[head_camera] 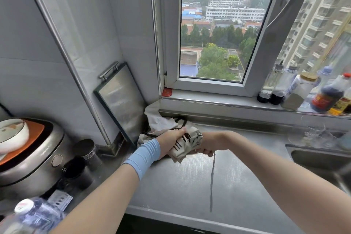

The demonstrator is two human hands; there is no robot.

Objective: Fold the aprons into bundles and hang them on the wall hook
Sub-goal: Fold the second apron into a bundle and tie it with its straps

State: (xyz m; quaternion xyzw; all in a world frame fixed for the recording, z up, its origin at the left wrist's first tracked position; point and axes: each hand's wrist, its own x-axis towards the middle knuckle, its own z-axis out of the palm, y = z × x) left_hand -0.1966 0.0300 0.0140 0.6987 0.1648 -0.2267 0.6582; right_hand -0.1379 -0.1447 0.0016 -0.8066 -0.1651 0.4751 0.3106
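Pose outstretched | left hand (168, 143) fingers clamped on apron bundle (188, 143) | right hand (209, 145) fingers pinching strap (212, 180)

Matt cloth apron (187, 143) on brushed, partly embossed steel counter (237, 180)

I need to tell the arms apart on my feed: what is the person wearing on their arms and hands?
No gloves on the left hand or the right hand, and no rings or watch show. A plain light blue fabric cuff wraps the left wrist and lower forearm. The right arm is bare as far as the frame shows.
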